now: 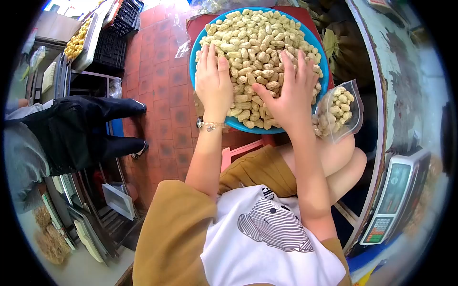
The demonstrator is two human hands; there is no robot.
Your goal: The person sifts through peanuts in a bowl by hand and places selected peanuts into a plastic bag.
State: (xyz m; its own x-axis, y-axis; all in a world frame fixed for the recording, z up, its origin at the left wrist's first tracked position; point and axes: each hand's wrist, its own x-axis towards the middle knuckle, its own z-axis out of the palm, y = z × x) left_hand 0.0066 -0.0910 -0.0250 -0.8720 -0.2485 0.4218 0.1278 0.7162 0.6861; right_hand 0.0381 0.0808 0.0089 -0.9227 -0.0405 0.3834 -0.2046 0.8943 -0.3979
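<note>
A round blue basin [193, 59] is heaped with unshelled peanuts [260, 47]. My left hand [213, 86] lies flat over the basin's left side, its fingers stretched out on the peanuts and the thumb close beside them. On the right half of the heap rests my right hand [293, 90], thumb and fingers spread apart. Neither palm's underside shows, but nothing appears gripped. Close to my right wrist, a clear plastic bag [355, 117] with peanuts in it leans against the basin's right rim, above my knees.
Below the basin is a red surface [305, 18]. A digital scale [393, 190] stands on the counter at right. At left, another person [71, 128] in dark clothes is by racks and a black crate [109, 52]. Red floor tiles [160, 95] lie between us.
</note>
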